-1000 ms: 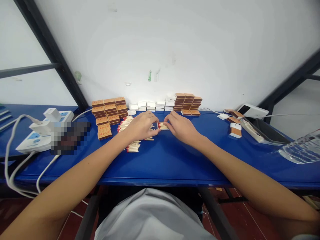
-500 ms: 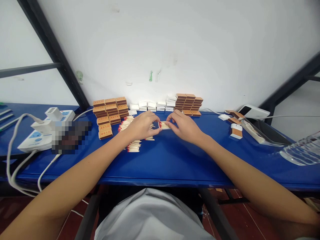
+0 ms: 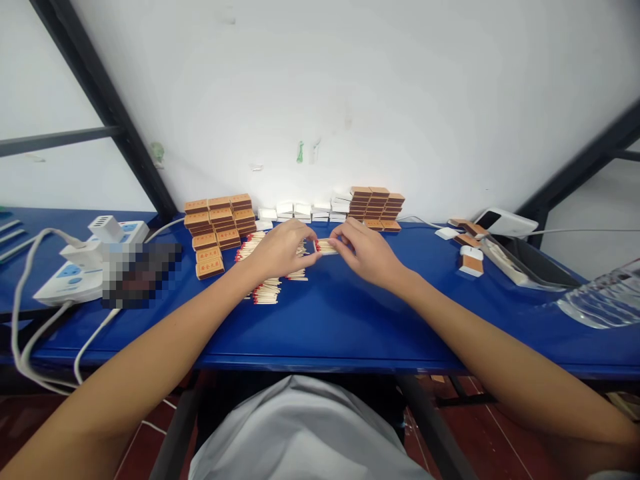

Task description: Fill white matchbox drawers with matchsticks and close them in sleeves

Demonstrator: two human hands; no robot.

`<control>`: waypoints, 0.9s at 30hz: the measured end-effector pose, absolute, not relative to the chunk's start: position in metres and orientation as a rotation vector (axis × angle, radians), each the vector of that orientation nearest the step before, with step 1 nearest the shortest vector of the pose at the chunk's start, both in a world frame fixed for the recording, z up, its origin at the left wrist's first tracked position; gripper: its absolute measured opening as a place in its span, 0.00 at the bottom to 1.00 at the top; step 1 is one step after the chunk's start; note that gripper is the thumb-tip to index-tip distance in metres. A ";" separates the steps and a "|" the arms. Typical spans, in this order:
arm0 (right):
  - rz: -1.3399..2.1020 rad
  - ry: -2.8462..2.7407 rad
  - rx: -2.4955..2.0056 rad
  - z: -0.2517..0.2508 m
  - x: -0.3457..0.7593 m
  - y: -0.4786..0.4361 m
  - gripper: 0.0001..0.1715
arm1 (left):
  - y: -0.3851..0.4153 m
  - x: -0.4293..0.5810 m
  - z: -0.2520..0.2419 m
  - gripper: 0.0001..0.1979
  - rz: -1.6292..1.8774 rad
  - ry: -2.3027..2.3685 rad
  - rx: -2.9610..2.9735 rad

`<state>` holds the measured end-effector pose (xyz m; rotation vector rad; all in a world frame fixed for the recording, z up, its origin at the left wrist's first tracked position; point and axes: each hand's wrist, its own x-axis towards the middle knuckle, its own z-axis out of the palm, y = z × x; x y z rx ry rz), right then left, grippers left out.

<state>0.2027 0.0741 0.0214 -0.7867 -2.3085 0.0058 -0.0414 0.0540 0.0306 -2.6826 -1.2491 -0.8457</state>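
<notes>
A small white matchbox tray (image 3: 325, 247) with red-tipped matches in it lies between my two hands at the middle of the blue table. My left hand (image 3: 287, 250) grips its left end between thumb and fingers. On the right end, my right hand (image 3: 365, 252) has its thumb and fingertips closed at the tray and matches. Loose matches (image 3: 267, 291) lie in a pile beside and partly under my left hand. Stacks of orange matchboxes (image 3: 220, 217) rise behind the pile. White trays (image 3: 303, 211) line the wall beside another stack of matchboxes (image 3: 376, 200).
A white power strip (image 3: 75, 273) with plugs and cables is on the left, beside a blurred dark object (image 3: 143, 273). On the right are a white device (image 3: 507, 223), an open pouch (image 3: 530, 263), a brown-and-white box (image 3: 471, 261) and a clear plastic bottle (image 3: 603, 300).
The thumb and fingers of my left hand have spread slightly at the tray's end. The tray and both hands sit marginally further left and higher in view.
</notes>
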 end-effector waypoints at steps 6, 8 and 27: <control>0.138 -2.472 -0.651 0.004 0.178 0.055 0.07 | 0.062 -0.049 0.030 0.13 -0.776 -1.361 -2.501; 0.214 -2.524 -0.698 -0.003 0.171 0.051 0.05 | 0.061 -0.049 0.030 0.13 -0.754 -1.373 -2.493; 0.367 -2.701 -0.845 0.002 0.188 0.059 0.08 | 0.061 -0.048 0.028 0.13 -0.680 -1.376 -2.524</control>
